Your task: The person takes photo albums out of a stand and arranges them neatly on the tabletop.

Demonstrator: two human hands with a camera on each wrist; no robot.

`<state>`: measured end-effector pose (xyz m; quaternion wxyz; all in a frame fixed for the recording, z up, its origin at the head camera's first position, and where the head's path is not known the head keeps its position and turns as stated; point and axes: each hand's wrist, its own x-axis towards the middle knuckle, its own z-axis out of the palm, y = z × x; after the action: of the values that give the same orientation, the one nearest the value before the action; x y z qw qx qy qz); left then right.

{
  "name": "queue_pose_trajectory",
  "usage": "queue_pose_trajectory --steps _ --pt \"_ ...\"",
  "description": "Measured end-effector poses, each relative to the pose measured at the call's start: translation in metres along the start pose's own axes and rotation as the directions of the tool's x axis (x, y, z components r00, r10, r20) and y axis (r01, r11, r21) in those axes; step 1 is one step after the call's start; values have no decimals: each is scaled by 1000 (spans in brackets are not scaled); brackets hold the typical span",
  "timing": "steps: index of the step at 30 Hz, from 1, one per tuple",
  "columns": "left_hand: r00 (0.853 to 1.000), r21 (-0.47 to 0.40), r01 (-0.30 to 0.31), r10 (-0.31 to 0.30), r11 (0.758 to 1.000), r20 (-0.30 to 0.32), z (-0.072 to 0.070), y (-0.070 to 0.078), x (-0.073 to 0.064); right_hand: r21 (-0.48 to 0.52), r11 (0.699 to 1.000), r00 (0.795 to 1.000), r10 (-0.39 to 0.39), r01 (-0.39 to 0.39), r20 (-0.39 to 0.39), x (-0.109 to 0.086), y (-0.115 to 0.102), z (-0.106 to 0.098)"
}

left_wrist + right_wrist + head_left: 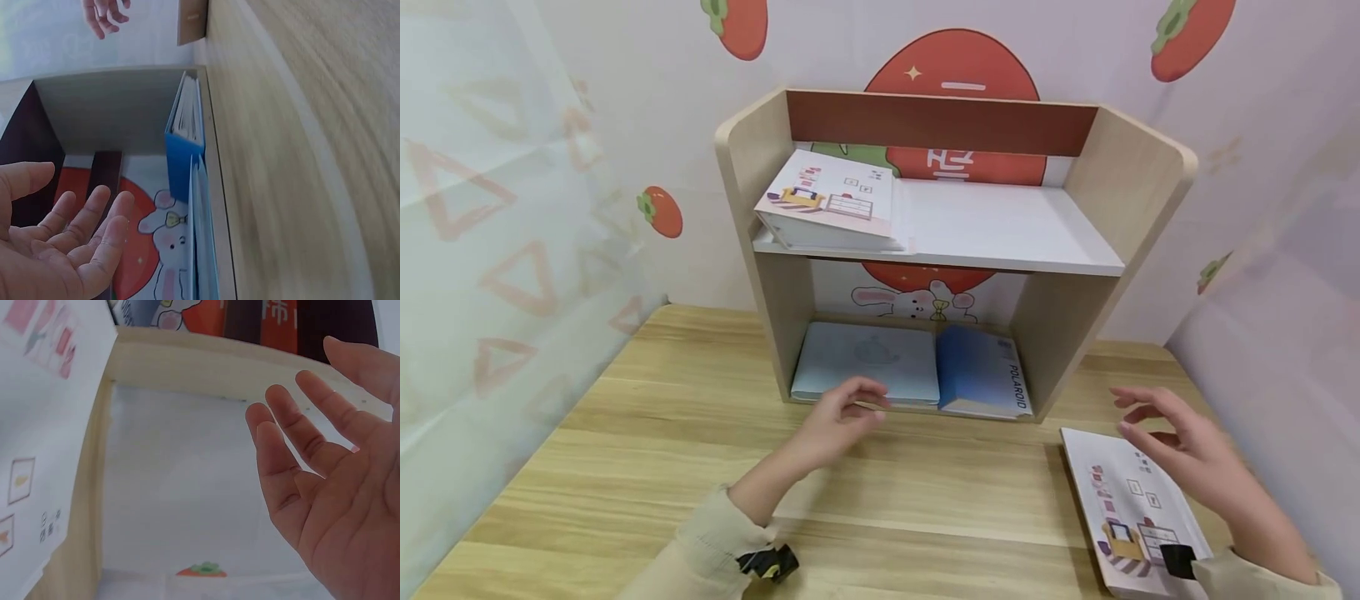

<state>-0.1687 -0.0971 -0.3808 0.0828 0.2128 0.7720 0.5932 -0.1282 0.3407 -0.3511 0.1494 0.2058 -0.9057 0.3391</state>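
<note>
My left hand (838,425) hovers in front of the lower shelf, fingers loosely bent and holding nothing. Behind it a pale blue binder (865,362) lies flat, and a darker blue binder (977,371) marked POLAROID lies to its right. In the left wrist view the blue binder (185,137) shows its page edges. My right hand (1187,450) is held above a white illustrated binder (1138,508) on the table at the right, relaxed and without anything in it. The right wrist view shows that hand (337,481) apart from the binder's cover (44,437).
A two-tier wooden shelf (1150,187) stands at the back of the wooden table (647,467). On its upper board, at the left, lies another white illustrated binder (831,200). Patterned sheets (482,250) enclose the table at the back and sides.
</note>
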Motion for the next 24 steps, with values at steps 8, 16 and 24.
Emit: queue_pose_trajectory --steps 8,16,24 --pt "998 23 -30 32 999 -61 -19 3 -15 49 998 998 -48 50 -35 13 -21 9" --pt "990 65 -66 74 996 -124 -35 9 -25 56 997 998 -54 56 -39 23 -38 16" --pt "967 128 -136 159 983 -200 -50 17 -31 101 991 995 -85 89 -47 34 -53 26"
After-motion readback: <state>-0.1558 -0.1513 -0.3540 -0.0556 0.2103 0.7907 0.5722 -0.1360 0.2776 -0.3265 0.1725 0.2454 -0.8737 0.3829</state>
